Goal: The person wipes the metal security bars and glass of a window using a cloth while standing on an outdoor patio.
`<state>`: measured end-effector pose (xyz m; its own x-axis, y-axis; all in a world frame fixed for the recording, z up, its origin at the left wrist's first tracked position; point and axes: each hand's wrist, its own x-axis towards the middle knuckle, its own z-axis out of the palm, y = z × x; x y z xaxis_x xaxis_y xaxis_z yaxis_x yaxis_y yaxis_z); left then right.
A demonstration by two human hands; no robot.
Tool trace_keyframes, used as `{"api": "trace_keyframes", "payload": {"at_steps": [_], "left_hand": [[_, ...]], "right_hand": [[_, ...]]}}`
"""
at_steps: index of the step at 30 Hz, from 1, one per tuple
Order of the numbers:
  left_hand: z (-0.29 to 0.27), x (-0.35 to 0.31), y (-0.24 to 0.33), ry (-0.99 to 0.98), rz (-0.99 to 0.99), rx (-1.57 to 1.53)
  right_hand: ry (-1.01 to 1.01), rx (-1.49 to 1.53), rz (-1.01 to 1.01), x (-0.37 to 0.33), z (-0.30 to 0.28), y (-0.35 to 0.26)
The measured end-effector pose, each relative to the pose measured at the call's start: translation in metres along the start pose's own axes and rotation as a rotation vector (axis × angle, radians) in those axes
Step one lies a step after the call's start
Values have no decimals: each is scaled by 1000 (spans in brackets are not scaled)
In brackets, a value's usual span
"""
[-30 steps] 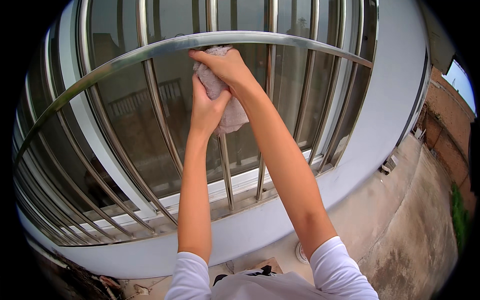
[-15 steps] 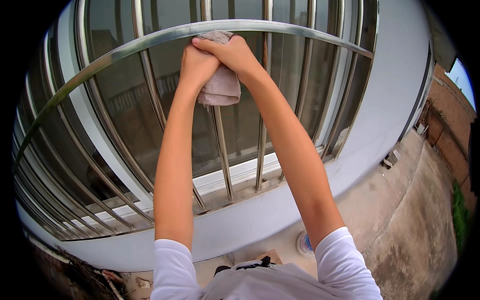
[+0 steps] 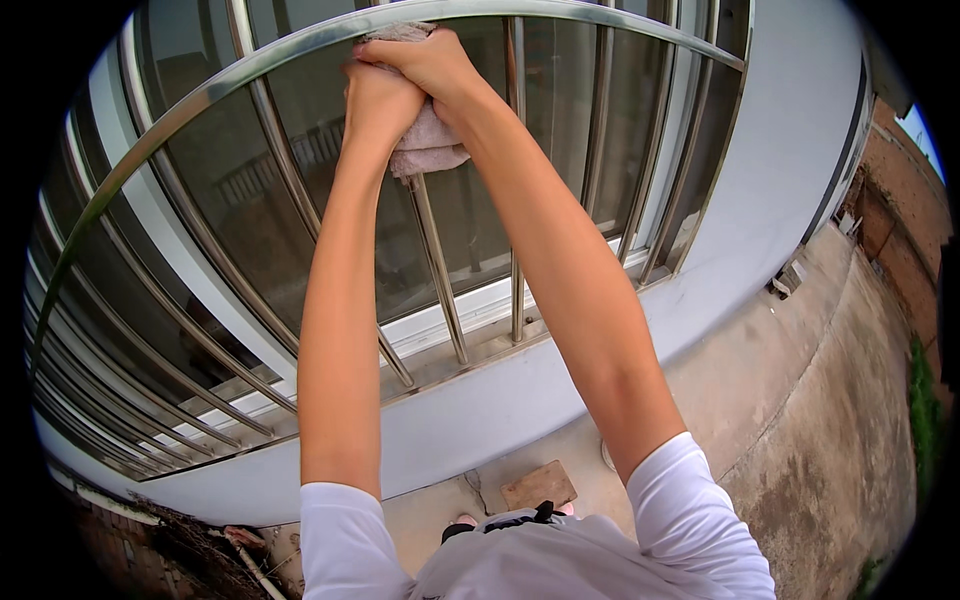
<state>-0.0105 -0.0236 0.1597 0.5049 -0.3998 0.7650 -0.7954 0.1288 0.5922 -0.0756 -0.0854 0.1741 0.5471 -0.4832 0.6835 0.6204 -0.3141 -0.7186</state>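
Left hand (image 3: pixel 378 108), lower down a second ago, now meets right hand (image 3: pixel 428 68), both clasping the pinkish cloth (image 3: pixel 430 135) against an upright bar (image 3: pixel 433 250) below the rail (image 3: pixel 560 10), apparently concentrating pressure on one stretch.

The cloth (image 3: pixel 430 140) which you held was greyish pink, with a soft and fluffy surface. It was folded in several layers, and the folds were visible at its lower end, which hung loosely below your fingers (image 3: pixel 378 50). Its upper end showed as a crumpled piece above them; the middle was mostly covered. The cloth lay against the metal bar (image 3: pixel 437 270), pressed in your grip. Whether it went completely around this bar, you could not see from this side. The bar was straight, thin and shiny, silver in colour. It came out from under the cloth and ran downward, leaning slightly in the view, to its lower end.
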Motion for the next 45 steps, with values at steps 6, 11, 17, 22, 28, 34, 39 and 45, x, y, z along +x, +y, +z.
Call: {"api": "trace_keyframes", "payload": {"at_steps": [6, 11, 17, 22, 28, 34, 39, 45], "left_hand": [[-2, 0, -7, -100, -94, 48], [6, -11, -52, -110, -48, -71], [32, -113, -98, -116, -99, -196], [73, -249, -172, -228, -192, -245], [101, -359, -234, -223, -409, -241], [111, -367, -237, -156, -374, -273], [99, -372, -229, -191, -440, -104], [83, -363, -206, -352, -293, 5]], "right_hand": [[80, 140, -28, -8, 8, 4], [19, 32, -198, -9, 11, 23], [15, 9, 33, -99, -7, 95], [36, -37, 144, -213, -31, 192], [5, -90, 274, -307, -50, 272], [16, -67, 303, -316, -60, 286], [87, 38, 350, -324, -48, 281], [24, 105, 552, -326, -62, 267]]}}
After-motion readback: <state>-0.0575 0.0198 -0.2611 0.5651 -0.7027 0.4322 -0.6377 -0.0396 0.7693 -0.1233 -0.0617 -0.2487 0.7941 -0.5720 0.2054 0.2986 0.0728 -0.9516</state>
